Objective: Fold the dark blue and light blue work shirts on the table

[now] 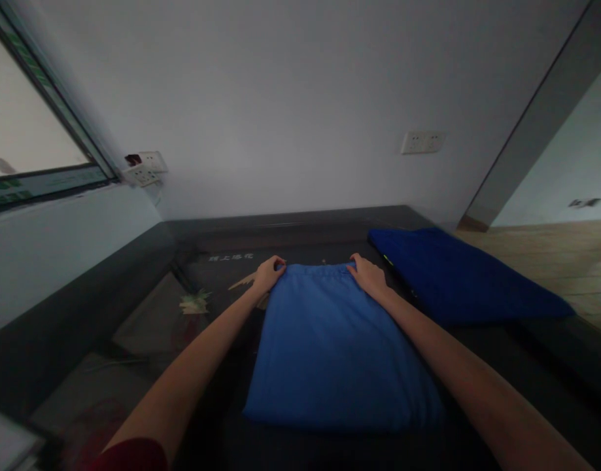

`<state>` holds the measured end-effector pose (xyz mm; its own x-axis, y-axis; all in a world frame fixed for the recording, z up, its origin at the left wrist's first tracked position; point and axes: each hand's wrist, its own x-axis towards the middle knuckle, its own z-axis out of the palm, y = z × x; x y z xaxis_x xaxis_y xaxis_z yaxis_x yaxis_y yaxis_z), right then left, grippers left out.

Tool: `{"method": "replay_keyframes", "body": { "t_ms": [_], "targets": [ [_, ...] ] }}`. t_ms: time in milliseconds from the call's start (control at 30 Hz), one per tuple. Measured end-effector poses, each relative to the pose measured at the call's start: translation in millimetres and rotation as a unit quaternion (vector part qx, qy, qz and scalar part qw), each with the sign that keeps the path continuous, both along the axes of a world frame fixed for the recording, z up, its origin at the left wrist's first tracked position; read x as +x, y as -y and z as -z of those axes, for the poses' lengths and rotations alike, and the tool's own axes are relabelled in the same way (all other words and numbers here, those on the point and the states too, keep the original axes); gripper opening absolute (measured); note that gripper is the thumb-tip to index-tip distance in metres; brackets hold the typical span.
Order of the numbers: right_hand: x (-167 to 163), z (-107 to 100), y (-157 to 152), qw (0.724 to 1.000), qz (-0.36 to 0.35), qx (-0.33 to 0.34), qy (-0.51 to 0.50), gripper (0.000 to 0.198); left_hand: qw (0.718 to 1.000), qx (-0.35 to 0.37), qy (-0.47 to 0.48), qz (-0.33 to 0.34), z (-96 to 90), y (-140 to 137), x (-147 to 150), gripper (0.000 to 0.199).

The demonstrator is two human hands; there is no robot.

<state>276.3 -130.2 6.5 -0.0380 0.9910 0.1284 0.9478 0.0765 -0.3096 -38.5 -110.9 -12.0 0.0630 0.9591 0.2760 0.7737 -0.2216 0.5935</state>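
Observation:
A light blue garment (339,347) with a gathered waistband lies spread flat on a dark, glossy table (310,235). It looks like a skirt or folded trousers; I cannot tell which. The waistband is at the far end and the wider part faces me. My left hand (269,273) pinches the left corner of the waistband between thumb and fingers. At the opposite corner, my right hand (367,275) grips the band's right end. Both forearms reach along the sides of the cloth.
To the right lies a darker blue folded cloth (462,278). A white wall with a double socket (422,142) stands behind the table. A power adapter (141,174) is plugged in at the left, near the window frame (50,176). A pale object (10,438) sits at the lower left.

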Motion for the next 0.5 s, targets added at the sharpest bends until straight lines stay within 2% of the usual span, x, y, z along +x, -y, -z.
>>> {"method": "replay_keyframes", "body": {
  "t_ms": [167, 267, 333, 433, 500],
  "targets": [
    [-5, 0, 13, 0.997, -0.009, 0.033, 0.069, 0.040, 0.999, 0.022, 0.001, -0.030, -0.5, 2, -2, 0.014],
    [0, -8, 14, 0.998, -0.004, 0.048, 0.036, 0.039, 0.998, 0.037, -0.001, -0.059, -11.5, 8, -5, 0.019],
    [5, -17, 14, 0.997, -0.002, 0.083, 0.003, 0.039, 0.997, 0.054, -0.005, -0.063, -22.6, 16, -2, 0.022],
    [5, -30, 13, 0.989, -0.033, 0.142, -0.037, 0.036, 0.996, 0.076, -0.041, -0.003, -36.1, 33, 11, 0.028],
    [-2, -30, 12, 0.986, -0.072, 0.137, -0.054, 0.037, 0.991, 0.071, -0.105, 0.050, -38.2, 44, 25, 0.031]
  ]
}}
